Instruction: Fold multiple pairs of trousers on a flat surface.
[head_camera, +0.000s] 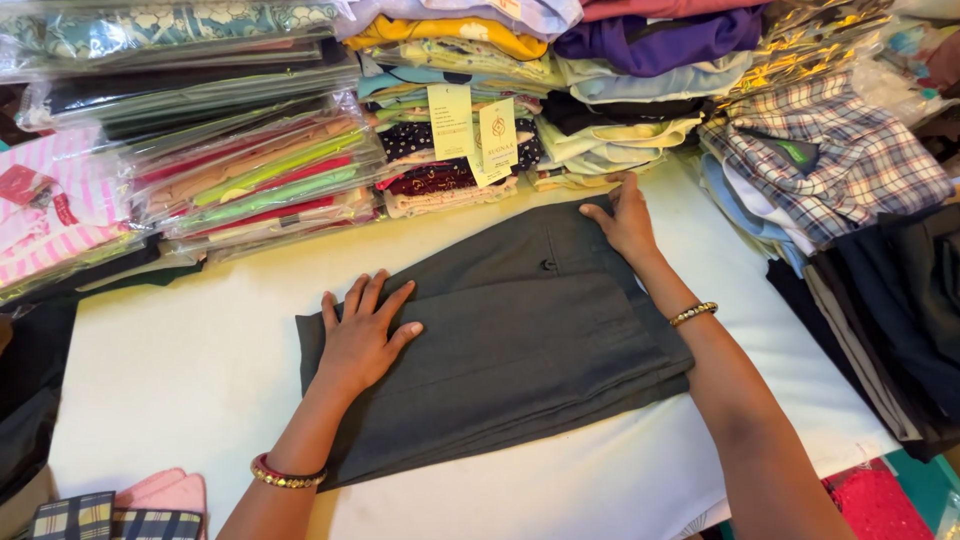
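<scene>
The left hand (362, 335) lies flat, palm down, fingers (372, 292) spread. The right hand (626, 222) reaches farther forward, arm extended, fingers together, pressing down.

One folded grey trousers (520, 340); two hands: left hand (360, 335), right hand (625, 222); two paper tags (472, 125); two wrist bangles (288, 474).

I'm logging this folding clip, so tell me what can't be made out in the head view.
- Folded grey fabric trousers: the inner layers are hidden by the top fold, and parts lie under the left hand and right hand.
- Stacks of clothes in clear plastic sleeves: glare blurs their patterns.
- Checked cloth: cut off by the bottom edge.
- Dark folded garments: cut off by the right edge.
</scene>
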